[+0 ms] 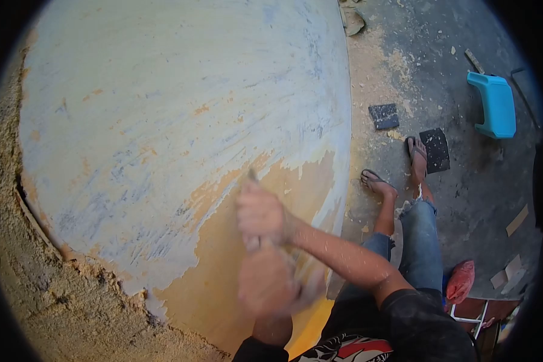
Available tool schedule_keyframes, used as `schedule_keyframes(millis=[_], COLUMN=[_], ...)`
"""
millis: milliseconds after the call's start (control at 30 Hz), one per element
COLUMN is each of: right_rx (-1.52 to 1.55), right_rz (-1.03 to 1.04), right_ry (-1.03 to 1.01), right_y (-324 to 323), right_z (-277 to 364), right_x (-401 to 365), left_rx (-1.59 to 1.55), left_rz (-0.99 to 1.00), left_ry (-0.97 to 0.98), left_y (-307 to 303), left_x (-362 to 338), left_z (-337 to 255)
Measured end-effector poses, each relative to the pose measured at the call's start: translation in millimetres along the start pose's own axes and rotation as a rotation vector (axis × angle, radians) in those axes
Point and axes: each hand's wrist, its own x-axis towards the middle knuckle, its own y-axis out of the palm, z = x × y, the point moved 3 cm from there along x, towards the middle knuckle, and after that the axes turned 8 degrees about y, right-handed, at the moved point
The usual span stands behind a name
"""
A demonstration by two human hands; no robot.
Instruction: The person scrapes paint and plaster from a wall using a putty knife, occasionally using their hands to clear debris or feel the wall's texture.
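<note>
A large round slab (163,108) fills the view; it is coated in pale whitish paint, with bare tan wood (223,277) exposed near me. My right hand (260,214) and my left hand (271,283) both grip a narrow scraping tool (251,176), right hand ahead, left hand behind on the handle. The tool's tip rests at the edge between paint and bare wood. Both hands are motion-blurred, and most of the tool is hidden under them.
Sawdust (54,301) is piled along the slab's left and near edges. On the concrete floor at right are my sandalled feet (398,175), two dark square pads (383,116), a turquoise plastic stool (495,104), wood scraps and a red object (461,280).
</note>
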Motion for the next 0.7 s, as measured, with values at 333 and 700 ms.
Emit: schedule_keyframes(millis=[333,700], right_rx=[-0.08,-0.021], right_rz=[-0.062,-0.152], right_ry=[0.058,-0.027], right_y=[-5.6,-6.6], right_z=[-5.9,-14.1], right_x=[4.8,-2.6], left_rx=[0.152,-0.016], left_rz=[0.139,0.23], left_ry=[-0.039,-0.091], left_y=[0.6,3.7], left_x=[11.1,27.8], left_z=[3.9,-12.7])
